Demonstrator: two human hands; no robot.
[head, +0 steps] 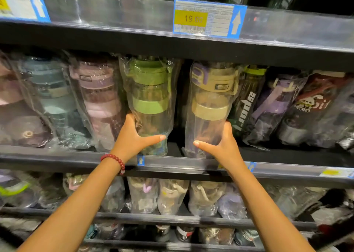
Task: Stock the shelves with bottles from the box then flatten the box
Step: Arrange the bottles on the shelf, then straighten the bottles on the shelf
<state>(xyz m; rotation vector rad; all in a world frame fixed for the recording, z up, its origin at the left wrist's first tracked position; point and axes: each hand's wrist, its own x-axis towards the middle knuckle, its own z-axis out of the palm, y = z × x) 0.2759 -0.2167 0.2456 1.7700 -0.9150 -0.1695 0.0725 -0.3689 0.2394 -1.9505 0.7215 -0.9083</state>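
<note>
Your arms reach up to the middle dark metal shelf (172, 162), which has a clear plastic strip along its front edge. Above your fingers runs the upper shelf edge (115, 12), carrying a blue-bordered price label (208, 18) that reads "19 00" on a yellow patch beside a white up arrow.

Your left hand (134, 136) grips the clear bottle with the green lid and green band (151, 106), wrapped in a plastic bag; the thumb lies across its front low down and the fingers curl round its left side. Your right hand (220, 146) grips the clear bottle with the beige lid and beige band (210, 108), also bagged, thumb across the front, fingers round the right side. Both bottles stand upright at the shelf's front edge, with a dark open gap between them.

Just left of your left fingers stands a bagged pink-lidded bottle (97, 98). Just right of your right fingers leans a dark bottle with a lime cap (247, 106) printed "sport" upside down. A red bead bracelet (115, 160) circles your left wrist. A small blue arrow tag (140, 160) sits on the shelf strip below your left hand.
</note>
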